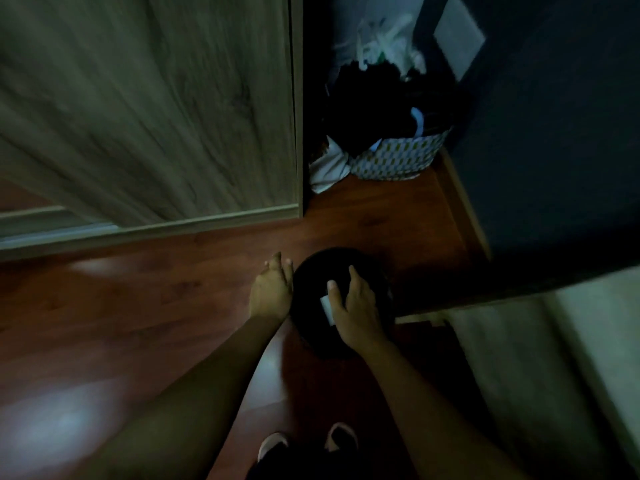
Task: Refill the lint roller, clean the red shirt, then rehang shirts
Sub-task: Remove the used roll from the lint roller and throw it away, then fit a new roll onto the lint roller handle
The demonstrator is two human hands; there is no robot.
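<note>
Looks like the bin-run part of the refill: I'd guess the scrap (327,308) is a used sheet or wrapper off the roller, though it's too dark and blurry to be sure. No roller or red shirt anywhere in frame, so the scrap is the only task bit on show. It sits just below centre, right over the mouth of the black bin (332,261).

Grip: the right hand (356,306) hangs over the bin with the scrap tucked under its thumb side. The fingers are only lightly bent, so it's a loose pinch rather than a fist. The left hand (272,292) is open and flat with its fingers straight. It holds nothing and sits just beside the bin's left rim; I can't tell if it's actually touching.

Tips for doing this bit well:
- Sticky sheets love clinging to skin. I'd get the hand low into the opening before letting go, and flick or wipe the scrap off on the inner wall if it hangs on.
- Rest that free left hand on the rim so the bin doesn't scoot on the slick wood floor (156,306).
- Check the fingers come away clean, otherwise the gunk ends up on the fresh roll.

Around it: a wardrobe door (138,116) at upper left, a patterned basket (398,157) piled with dark clothes at upper centre, a pale bed (519,358) at lower right, and shoes (341,436) at the bottom edge.
</note>
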